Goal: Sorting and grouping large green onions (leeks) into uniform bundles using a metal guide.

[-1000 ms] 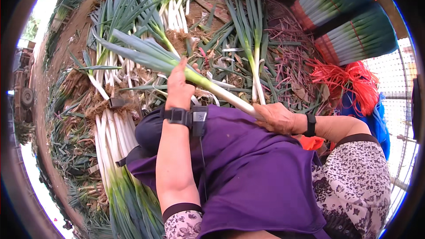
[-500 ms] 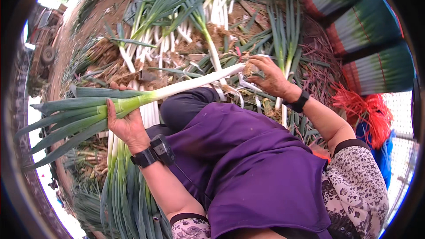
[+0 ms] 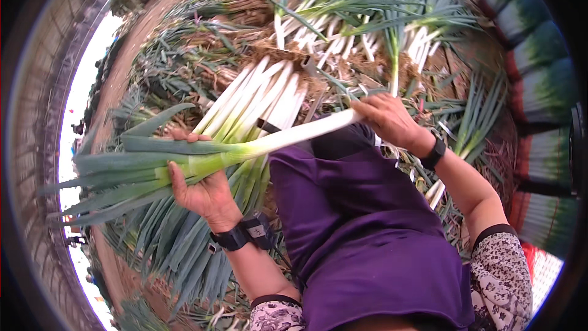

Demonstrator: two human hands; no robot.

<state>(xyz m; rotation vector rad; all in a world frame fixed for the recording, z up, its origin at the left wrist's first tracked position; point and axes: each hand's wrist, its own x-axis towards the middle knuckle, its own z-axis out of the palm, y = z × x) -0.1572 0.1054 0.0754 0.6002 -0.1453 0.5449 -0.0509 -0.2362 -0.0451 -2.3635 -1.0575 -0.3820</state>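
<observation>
I hold one leek (image 3: pixel 245 150) level over my purple apron (image 3: pixel 367 233): left hand (image 3: pixel 202 190) wrapped round its green leaves, right hand (image 3: pixel 389 119) pinching the white root end. I'd keep both grips firm and the stalk straight. Beyond lie trimmed leeks (image 3: pixel 269 95), loose leaves, and stacked bundles (image 3: pixel 539 55) crowding the far right edge.

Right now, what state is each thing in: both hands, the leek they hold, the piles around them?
left hand: closed around the leek's green end.
right hand: gripping the leek's white end.
leek: held off the ground, roughly level, above the purple apron.
row of cleaned leeks: lying side by side, white shafts up.
stacked leek bundles: piled at right edge.
</observation>
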